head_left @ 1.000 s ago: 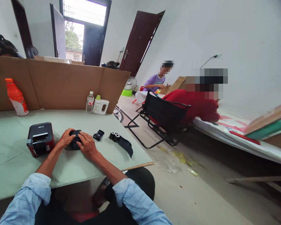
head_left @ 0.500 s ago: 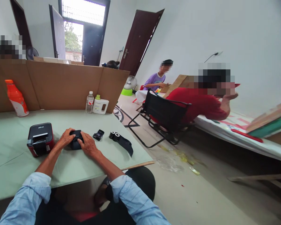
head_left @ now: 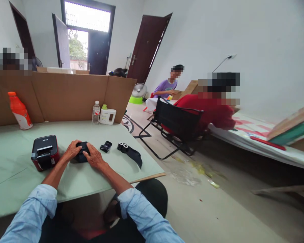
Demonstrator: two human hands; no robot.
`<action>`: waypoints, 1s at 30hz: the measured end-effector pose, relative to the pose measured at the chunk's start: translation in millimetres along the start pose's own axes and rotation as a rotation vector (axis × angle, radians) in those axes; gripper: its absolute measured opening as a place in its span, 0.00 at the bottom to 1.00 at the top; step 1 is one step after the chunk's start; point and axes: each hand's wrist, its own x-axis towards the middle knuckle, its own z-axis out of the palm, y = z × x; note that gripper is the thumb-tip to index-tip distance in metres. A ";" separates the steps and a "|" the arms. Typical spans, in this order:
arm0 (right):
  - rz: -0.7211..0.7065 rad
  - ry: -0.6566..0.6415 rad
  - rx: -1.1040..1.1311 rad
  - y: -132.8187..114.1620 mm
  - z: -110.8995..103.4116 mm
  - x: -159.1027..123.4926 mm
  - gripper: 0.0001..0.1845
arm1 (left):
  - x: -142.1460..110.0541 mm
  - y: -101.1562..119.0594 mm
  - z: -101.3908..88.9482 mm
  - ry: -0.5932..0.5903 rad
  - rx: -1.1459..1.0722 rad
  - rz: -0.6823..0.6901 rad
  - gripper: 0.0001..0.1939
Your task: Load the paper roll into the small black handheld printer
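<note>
My left hand (head_left: 71, 151) and my right hand (head_left: 93, 157) both rest on a small black device (head_left: 81, 152) that lies on the pale green table (head_left: 17, 182), fingers curled round its two ends. A red and black label printer (head_left: 45, 152) stands just left of my left hand. To the right of my right hand lie a small black cartridge (head_left: 105, 146) and a black ribbon with two rolls (head_left: 130, 152).
A cardboard screen (head_left: 66, 96) walls the table's far side, with an orange bottle (head_left: 20, 111), a water bottle (head_left: 96, 113) and a white jug (head_left: 107, 115) before it. To the right, a person in red (head_left: 212, 111) leans over a low table beside a black folding chair (head_left: 177, 123).
My hands keep their grip on the black device. The view has tilted slightly. The person in red has bent back down over the low table.
</note>
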 end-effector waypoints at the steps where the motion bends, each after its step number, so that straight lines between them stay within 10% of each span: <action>1: 0.009 -0.015 0.008 -1.2 0.1 -1.2 0.33 | 0.2 -0.3 0.6 0.000 0.002 -0.007 0.20; 30: 0.133 -0.214 0.204 -17.6 -30.2 6.2 0.49 | -1.2 3.2 -15.0 -0.051 0.144 -0.090 0.30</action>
